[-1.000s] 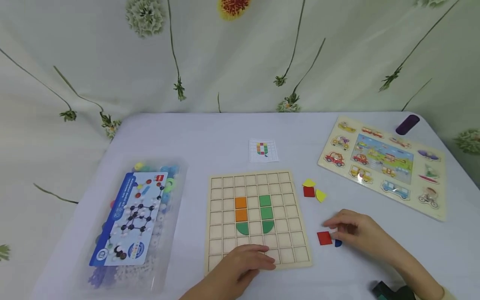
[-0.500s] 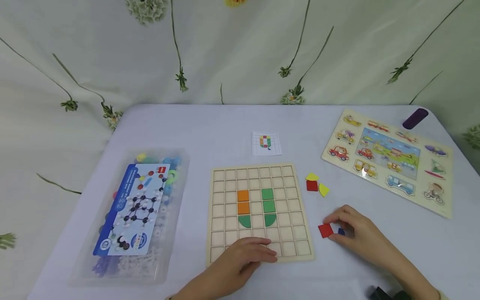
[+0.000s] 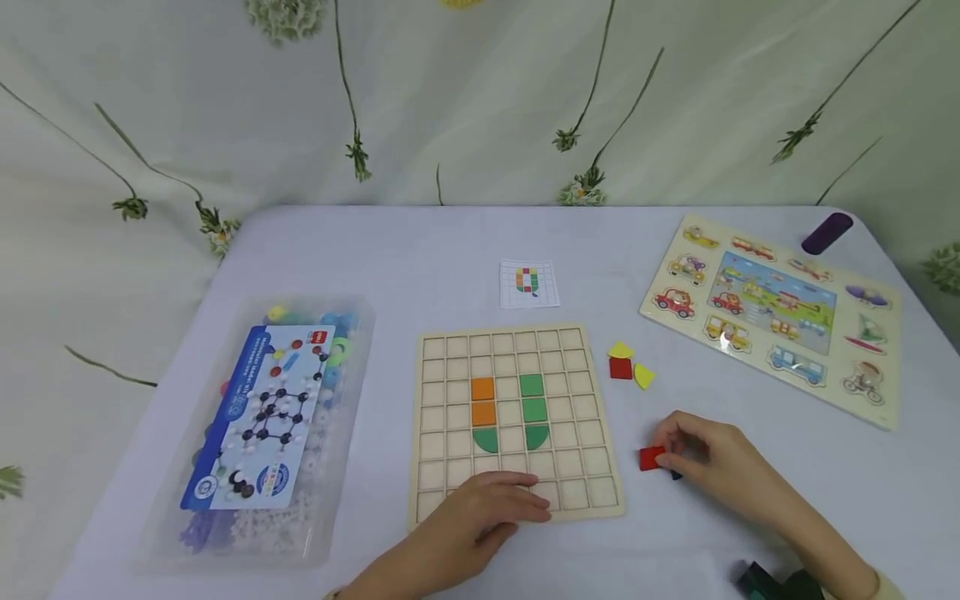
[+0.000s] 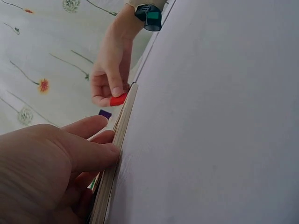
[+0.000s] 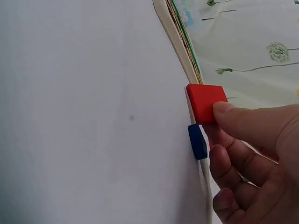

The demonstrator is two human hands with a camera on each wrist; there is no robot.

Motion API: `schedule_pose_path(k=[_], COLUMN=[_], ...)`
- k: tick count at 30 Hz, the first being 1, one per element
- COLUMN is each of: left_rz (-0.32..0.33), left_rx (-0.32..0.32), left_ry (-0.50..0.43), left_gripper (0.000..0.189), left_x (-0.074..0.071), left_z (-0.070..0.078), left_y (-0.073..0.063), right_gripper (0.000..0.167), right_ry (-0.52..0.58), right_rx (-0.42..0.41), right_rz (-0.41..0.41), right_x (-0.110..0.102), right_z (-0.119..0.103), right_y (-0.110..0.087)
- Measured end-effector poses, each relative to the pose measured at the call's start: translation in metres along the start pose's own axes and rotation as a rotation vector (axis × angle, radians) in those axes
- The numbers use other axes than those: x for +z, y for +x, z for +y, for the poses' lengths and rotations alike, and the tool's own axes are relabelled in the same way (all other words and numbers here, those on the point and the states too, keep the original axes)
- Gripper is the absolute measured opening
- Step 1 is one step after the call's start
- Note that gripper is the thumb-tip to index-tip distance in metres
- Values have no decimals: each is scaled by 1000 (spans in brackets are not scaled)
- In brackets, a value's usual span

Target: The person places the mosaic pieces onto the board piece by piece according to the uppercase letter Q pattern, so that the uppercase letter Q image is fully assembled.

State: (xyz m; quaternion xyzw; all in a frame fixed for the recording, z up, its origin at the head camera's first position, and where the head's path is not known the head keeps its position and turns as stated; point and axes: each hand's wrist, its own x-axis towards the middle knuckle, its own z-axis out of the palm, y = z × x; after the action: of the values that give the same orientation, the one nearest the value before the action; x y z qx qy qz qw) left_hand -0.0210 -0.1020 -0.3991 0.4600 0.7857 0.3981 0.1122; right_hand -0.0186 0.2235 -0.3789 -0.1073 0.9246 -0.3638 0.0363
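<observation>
In the head view, my left hand (image 3: 480, 521) rests on the front edge of a wooden grid board (image 3: 581, 457), fingers relaxed over its cells and thumb at its side. Two orange squares (image 3: 483, 401), two green squares (image 3: 533, 397) and two green quarter-circles (image 3: 536, 437) lie in the grid. To the board's right, my right hand (image 3: 712, 458) pinches a red square tile (image 5: 205, 103) between thumb and fingers; the tile is tilted. A small blue piece (image 5: 197, 142) stands out just under the tile in the right wrist view, and is mostly hidden by the hand in the head view.
Beside the board's right edge lie another red square (image 3: 620, 368) and two yellow pieces (image 3: 643, 376). A pattern card (image 3: 529, 284) is behind the board. A plastic case (image 3: 341, 492) stands left, a vehicle puzzle (image 3: 776, 304) back right, with a dark purple cylinder (image 3: 827, 233) behind it.
My right hand's fingers have come onto the red tile beside them, and the tile now tilts in their pinch. The left hand keeps its place on the board. The head view has shifted slightly.
</observation>
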Motion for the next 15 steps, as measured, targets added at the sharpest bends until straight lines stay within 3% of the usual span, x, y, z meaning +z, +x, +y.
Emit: schedule_pose_path(k=[3,7,11,15], left_rz=[-3,-17,-29,-29], left_rx=[9,8,2,-8], left_ry=[13,14,20,11], left_gripper=[41,40,40,39], left_x=[-1,-2,-2,-2], left_z=[-1,0,1,1], left_y=[0,1,2,1], right_gripper=[25,18,14,13], right_ry=[33,114,269,449], right_rx=[31,2,-55,-36], right_rz=[-5,18,11,-42], right_x=[-4,-12,-9,4], right_z=[-7,-20,-33,-45], right_y=[6,23,52,83])
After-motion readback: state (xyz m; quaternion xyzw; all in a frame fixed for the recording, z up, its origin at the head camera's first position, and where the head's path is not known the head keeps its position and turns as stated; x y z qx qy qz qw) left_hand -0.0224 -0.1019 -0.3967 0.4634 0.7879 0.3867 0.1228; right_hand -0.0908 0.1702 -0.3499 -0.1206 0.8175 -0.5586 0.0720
